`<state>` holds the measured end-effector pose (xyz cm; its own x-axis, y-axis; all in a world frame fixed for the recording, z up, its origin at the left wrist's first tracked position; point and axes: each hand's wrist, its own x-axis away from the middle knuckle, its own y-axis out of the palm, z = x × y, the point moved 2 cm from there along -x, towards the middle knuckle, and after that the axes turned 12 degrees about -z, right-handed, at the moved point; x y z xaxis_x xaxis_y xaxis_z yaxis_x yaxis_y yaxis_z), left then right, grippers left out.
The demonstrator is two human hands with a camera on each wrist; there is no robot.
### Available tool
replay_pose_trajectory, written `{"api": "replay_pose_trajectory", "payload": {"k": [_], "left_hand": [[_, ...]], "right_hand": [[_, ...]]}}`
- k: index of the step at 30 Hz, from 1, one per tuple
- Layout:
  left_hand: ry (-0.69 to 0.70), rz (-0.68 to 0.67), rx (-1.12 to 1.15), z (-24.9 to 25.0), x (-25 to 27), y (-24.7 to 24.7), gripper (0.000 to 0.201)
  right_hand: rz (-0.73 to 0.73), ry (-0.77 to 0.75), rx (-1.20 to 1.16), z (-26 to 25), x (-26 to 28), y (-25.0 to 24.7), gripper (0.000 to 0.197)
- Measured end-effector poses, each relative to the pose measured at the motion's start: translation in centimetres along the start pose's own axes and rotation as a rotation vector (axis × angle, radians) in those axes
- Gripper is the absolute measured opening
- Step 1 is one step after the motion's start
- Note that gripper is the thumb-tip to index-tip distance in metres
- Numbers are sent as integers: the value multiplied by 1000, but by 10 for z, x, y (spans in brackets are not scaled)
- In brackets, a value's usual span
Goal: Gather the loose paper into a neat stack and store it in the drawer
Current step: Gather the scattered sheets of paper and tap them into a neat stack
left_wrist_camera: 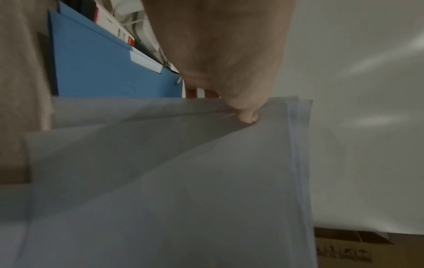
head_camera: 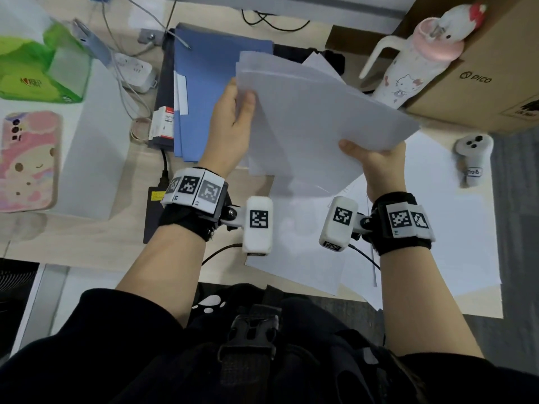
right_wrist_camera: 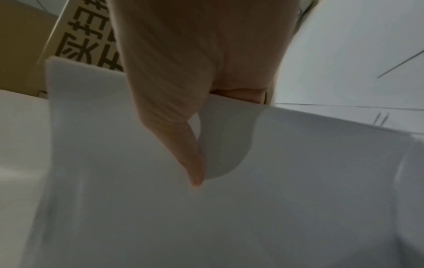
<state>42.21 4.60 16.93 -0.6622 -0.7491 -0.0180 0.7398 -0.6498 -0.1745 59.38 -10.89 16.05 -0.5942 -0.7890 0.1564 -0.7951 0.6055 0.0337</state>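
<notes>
A fanned bundle of white paper sheets (head_camera: 309, 118) is lifted above the desk, its edges uneven. My left hand (head_camera: 234, 118) pinches its left edge, thumb on top (left_wrist_camera: 246, 116), fingers hidden behind the sheets. My right hand (head_camera: 376, 161) grips the lower right edge, thumb on top (right_wrist_camera: 195, 170), and the paper (right_wrist_camera: 206, 217) bends under it. More loose white sheets (head_camera: 423, 228) lie flat on the desk beneath the hands, some overhanging the front edge. No drawer is in view.
Blue folders (head_camera: 204, 83) lie behind the left hand. A cardboard box (head_camera: 478, 83) and a white-and-pink bottle (head_camera: 414, 62) stand at the right. A grey controller (head_camera: 472, 158), a phone (head_camera: 29, 161), a green tissue pack (head_camera: 38, 68) and a power strip (head_camera: 134, 71) are around.
</notes>
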Motion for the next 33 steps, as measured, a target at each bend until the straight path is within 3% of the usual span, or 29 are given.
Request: {"api": "replay_pose_trajectory", "payload": {"k": [6,7,9,11,13,20,24,26,28,33], "left_hand": [[82,82,35,17,-6,-9,8],[53,66,70,13,-5,-10,3],[-70,-4,120,-1,0,-6,13],[-217,-79,121,-16,4,0,18],[-280,-99,114,-21,6,6,21],[-215,-35,371,0,-4,1,34],[-282,-80,198,-16,1,4,41],[-218,-74,96,-19,-3,6,41],[-124,-85,30,-10,-11,10,36],[-115,-32,183,6,-26,6,28]], "right_hand": [[-7,-48,-10,-16,-6,2,27],[-15,-27,-16,-12,-5,2,25],[-39,44,-25,-1,0,0,22],[-44,115,-14,13,5,-2,31],[-25,134,-10,18,9,-2,36],[7,57,-104,0,5,1,28],[-21,183,-45,17,11,-2,35],[-20,209,13,20,11,-2,37],[-7,169,53,12,6,1,28],[69,28,-24,-6,-7,5,37]]}}
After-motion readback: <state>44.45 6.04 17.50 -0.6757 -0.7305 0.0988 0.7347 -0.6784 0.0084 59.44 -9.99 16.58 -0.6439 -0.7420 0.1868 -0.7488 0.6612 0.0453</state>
